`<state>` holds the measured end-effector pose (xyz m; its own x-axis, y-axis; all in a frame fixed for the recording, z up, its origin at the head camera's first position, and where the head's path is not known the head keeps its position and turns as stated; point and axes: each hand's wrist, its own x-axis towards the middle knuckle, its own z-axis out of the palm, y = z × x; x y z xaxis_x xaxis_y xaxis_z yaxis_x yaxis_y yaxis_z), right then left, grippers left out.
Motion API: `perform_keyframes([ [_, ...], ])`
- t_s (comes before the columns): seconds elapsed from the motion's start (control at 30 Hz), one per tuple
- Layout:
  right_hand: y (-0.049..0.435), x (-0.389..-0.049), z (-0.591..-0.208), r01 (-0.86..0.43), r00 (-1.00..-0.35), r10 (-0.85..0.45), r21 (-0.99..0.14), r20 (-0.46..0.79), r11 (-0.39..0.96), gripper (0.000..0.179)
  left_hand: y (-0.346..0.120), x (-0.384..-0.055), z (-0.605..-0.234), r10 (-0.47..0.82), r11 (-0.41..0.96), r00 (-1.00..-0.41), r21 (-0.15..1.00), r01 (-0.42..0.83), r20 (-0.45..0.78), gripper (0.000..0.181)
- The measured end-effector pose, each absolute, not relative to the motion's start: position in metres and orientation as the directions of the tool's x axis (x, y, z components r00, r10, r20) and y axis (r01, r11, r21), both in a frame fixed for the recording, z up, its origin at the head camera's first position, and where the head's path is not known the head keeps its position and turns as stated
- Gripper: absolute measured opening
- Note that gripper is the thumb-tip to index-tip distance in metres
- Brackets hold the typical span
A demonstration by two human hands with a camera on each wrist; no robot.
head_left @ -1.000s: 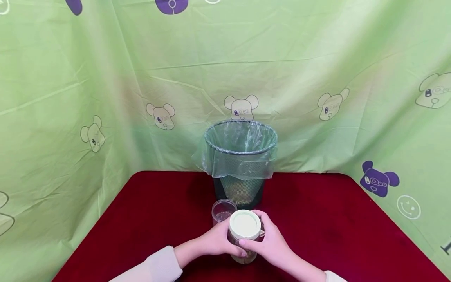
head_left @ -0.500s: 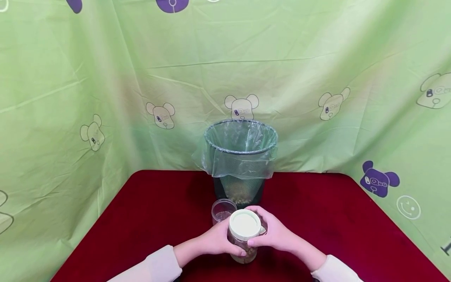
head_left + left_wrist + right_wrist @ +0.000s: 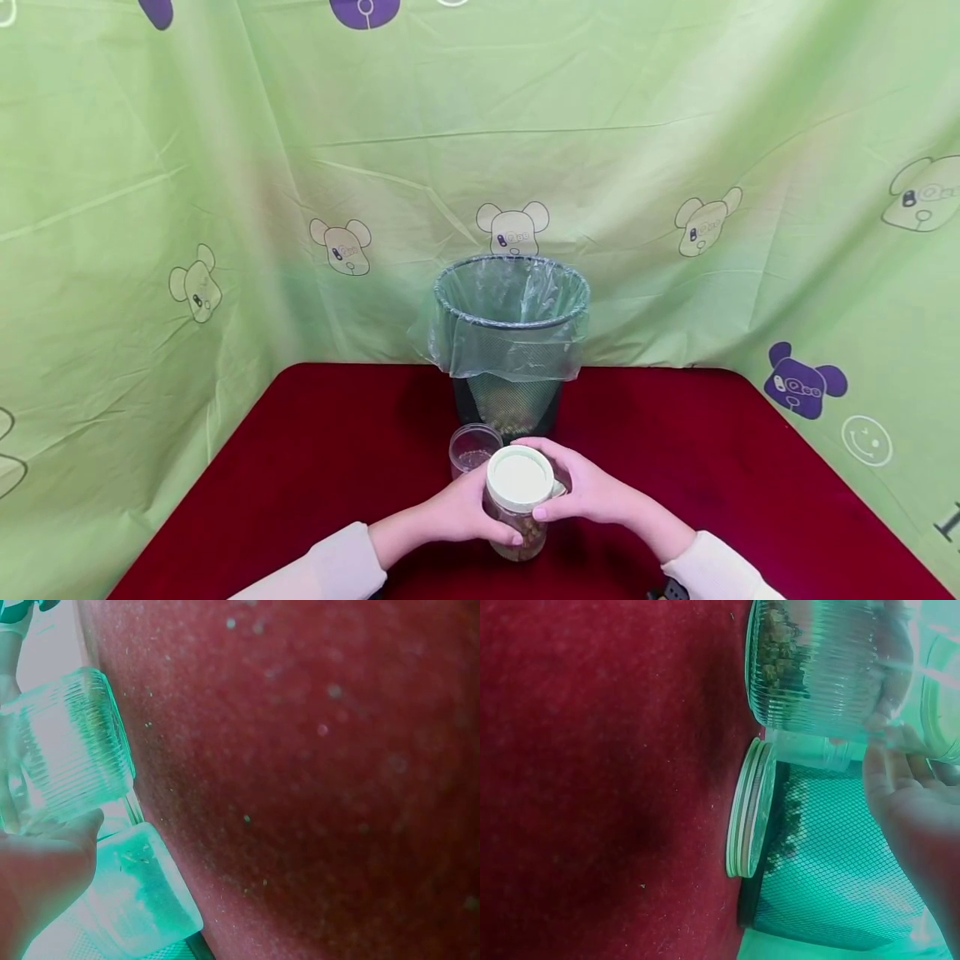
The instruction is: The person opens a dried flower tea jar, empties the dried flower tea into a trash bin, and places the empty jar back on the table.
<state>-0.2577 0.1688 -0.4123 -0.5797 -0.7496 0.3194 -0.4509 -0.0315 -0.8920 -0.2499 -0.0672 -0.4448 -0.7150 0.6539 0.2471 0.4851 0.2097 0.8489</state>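
Observation:
A clear ribbed glass jar (image 3: 529, 540) stands upright near the front of the table, capped by a white lid (image 3: 521, 478). Brown bits lie at the jar's bottom, visible in the right wrist view. My left hand (image 3: 461, 507) grips the jar body from the left, thumb across its front. From the right, my right hand (image 3: 588, 492) holds the lid's edge, thumb in front and fingers behind. A small pale tab (image 3: 558, 490) sticks out beside the lid, under that hand. Just behind the jar is a clear open container (image 3: 142, 892), partly covered in the head view.
A mesh bin (image 3: 517, 400) with a clear bag over its rim stands at the back middle. One round lid-like disc (image 3: 751, 814) lies on the red cloth (image 3: 337, 467) near it, hidden in the head view. Green printed curtains (image 3: 420, 92) surround the table.
My right hand has turned round the lid, its thumb sliding to the right and its wrist swinging outward to the right. My left hand and the jar have stayed in place.

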Motion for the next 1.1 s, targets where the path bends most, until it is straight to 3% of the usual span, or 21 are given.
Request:
perform_keyframes([
  [0.2,0.166,-0.246,-0.413,-0.487,-0.649,-0.691,-0.872,0.317,0.057,0.078,-0.068,-0.25,-0.445,0.655,0.205,-0.712,0.848,0.49,0.253,0.084],
  [0.37,0.154,-0.228,-0.412,-0.505,-0.779,-0.539,-0.831,0.32,0.236,0.082,-0.068,-0.25,-0.445,0.658,0.193,-0.706,0.848,0.494,0.262,0.083],
  [0.5,0.138,-0.209,-0.41,-0.378,-0.906,-0.323,-0.863,0.272,0.334,0.087,-0.068,-0.25,-0.443,0.661,0.18,-0.701,0.85,0.494,0.267,0.082],
  [0.6,0.128,-0.199,-0.41,-0.285,-0.956,-0.172,-0.891,0.238,0.354,0.087,-0.068,-0.249,-0.442,0.665,0.166,-0.697,0.857,0.488,0.269,0.082],
  [0.7,0.122,-0.194,-0.411,-0.257,-0.966,-0.105,-0.897,0.235,0.36,0.086,-0.068,-0.249,-0.442,0.665,0.157,-0.695,0.859,0.487,0.272,0.081],
  [1.1,0.115,-0.193,-0.418,-0.279,-0.96,-0.085,-0.899,0.266,0.336,0.08,-0.067,-0.246,-0.44,0.664,0.146,-0.698,0.869,0.473,0.269,0.08],
])
